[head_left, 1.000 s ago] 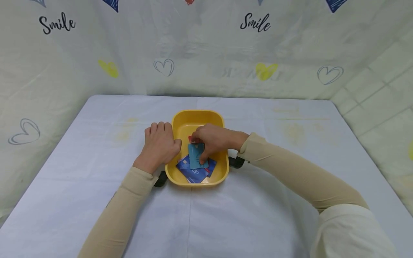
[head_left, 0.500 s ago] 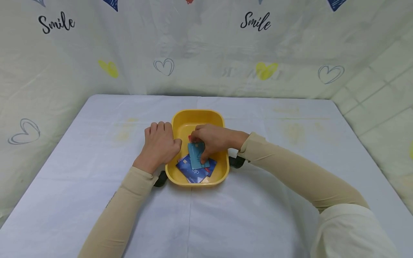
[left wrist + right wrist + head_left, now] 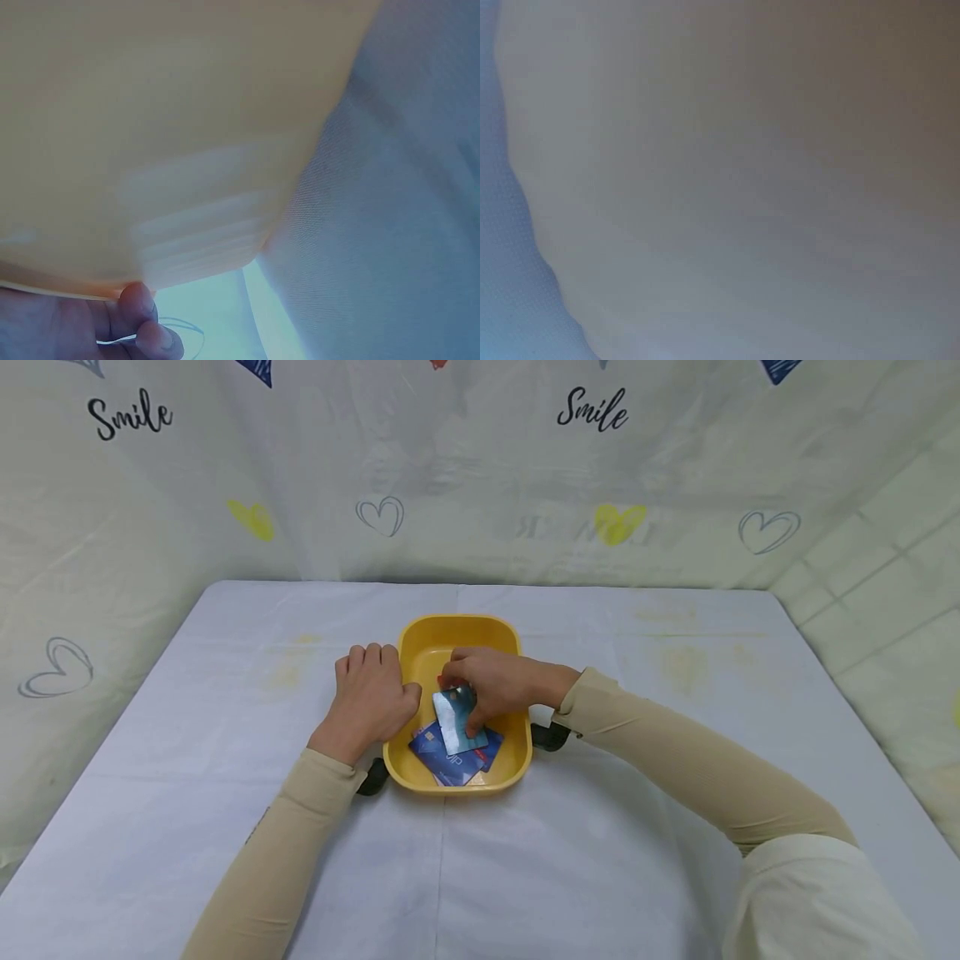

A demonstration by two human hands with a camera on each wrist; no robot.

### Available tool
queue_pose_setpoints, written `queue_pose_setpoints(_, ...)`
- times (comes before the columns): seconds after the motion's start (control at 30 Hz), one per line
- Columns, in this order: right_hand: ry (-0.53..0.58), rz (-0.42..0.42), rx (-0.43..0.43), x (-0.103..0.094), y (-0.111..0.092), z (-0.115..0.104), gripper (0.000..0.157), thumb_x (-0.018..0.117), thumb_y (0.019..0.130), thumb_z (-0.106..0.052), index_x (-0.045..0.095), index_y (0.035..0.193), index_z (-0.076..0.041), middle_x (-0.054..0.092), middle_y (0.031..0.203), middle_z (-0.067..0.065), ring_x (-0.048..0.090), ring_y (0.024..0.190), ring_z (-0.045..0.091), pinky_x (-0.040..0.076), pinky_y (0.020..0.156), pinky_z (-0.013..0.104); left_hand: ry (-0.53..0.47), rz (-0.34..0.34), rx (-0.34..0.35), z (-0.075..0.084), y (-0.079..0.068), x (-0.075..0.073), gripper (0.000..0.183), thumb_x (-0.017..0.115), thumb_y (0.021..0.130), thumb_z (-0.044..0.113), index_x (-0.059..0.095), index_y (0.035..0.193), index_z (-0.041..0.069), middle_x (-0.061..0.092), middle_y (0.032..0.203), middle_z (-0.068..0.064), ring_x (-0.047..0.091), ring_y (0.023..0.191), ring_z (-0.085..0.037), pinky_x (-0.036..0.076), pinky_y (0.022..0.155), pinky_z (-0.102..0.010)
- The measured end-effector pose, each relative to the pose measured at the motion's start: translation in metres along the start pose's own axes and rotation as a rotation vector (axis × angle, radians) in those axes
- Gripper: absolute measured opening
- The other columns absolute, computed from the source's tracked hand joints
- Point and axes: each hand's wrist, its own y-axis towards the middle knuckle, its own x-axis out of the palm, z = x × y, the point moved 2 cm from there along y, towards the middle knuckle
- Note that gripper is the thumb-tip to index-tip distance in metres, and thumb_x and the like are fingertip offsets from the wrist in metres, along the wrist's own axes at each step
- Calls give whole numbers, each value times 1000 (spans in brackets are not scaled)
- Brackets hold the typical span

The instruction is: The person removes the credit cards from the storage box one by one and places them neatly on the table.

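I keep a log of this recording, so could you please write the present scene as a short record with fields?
Surface: white-covered table
Container: yellow tray
Left hand: grips the left rim of the yellow tray
Right hand: pinches the light-blue card
Other contents: dark-blue cards, overlapping, at the near end
Unclear: red item near the light-blue card, mostly hidden

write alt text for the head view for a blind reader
A person's right hand pinches a teal card over blue cards in a yellow tray; the left hand grips its rim. The tray sits on a pale table, with a heart-printed sheet behind.
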Motion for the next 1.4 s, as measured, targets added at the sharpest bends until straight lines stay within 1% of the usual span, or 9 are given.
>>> queue_pose_setpoints(0.33,13,14,3,-1,0,1,63,92,76,-34,66,129,-11,62,125,6,60,112,20,54,101,31,-1,0,4,0,0,0,36,44,97,30,48,110,-4,46,100,-18,37,109,-38,29,98,-52)
queue_pose_setpoints(0.5,18,22,-21,-2,-3,1,62,92,76,-35,63,126,-12,62,125,7,61,113,21,55,99,32,-11,-7,6,-1,0,0,36,43,97,29,48,111,-4,46,101,-18,37,109,-38,29,98,-52)
queue_pose_setpoints(0.9,49,36,-65,-4,-5,4,58,91,77,-33,61,124,-14,62,123,6,60,110,20,56,94,30,-5,0,11,0,0,0,36,42,98,28,47,113,-5,47,103,-19,37,109,-38,29,98,-53)
queue_pose_setpoints(1.17,100,46,-47,-5,-5,5,56,89,80,-28,62,127,-18,60,124,6,63,97,19,57,89,28,-6,1,11,-1,-1,0,36,42,98,28,48,112,-5,47,103,-19,37,108,-39,29,98,-54)
queue_pose_setpoints(1.4,129,75,-73,-6,-8,4,53,89,81,-25,64,127,-18,62,120,5,62,96,18,57,86,27,-2,-5,8,0,-1,0,38,42,98,28,48,115,-5,47,106,-20,37,110,-39,29,100,-54)
